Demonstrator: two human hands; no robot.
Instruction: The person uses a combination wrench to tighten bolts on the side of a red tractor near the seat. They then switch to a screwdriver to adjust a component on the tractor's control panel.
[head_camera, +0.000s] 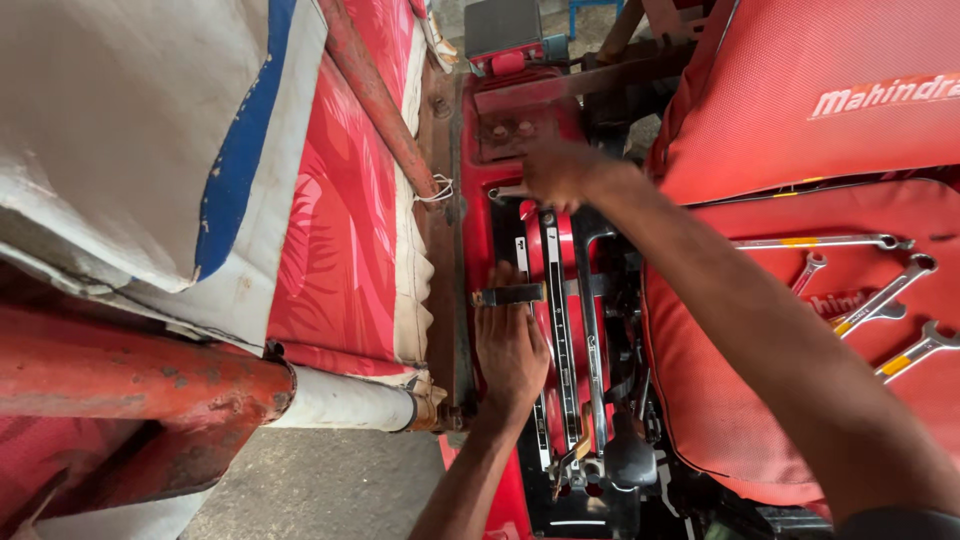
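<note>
My left hand (510, 345) reaches up from below and presses on the red lever panel (565, 300) of a vehicle. Its fingertips close on a dark flat tool (510, 294) that lies crosswise at the panel's left edge. My right hand (560, 170) stretches from the lower right across the red seat to the far end of the panel. It is closed on a small metal spanner (505, 190), whose tip sticks out to the left. Chrome slotted guides (555, 290) run lengthwise between the two hands.
Several spanners (880, 290) lie on the red seat cushion (760, 400) at the right. A black lever knob (630, 455) stands near the panel's near end. A rusty red pipe frame (130, 375) and a white-and-blue canvas cover (150, 130) fill the left. Concrete floor (320, 485) shows below.
</note>
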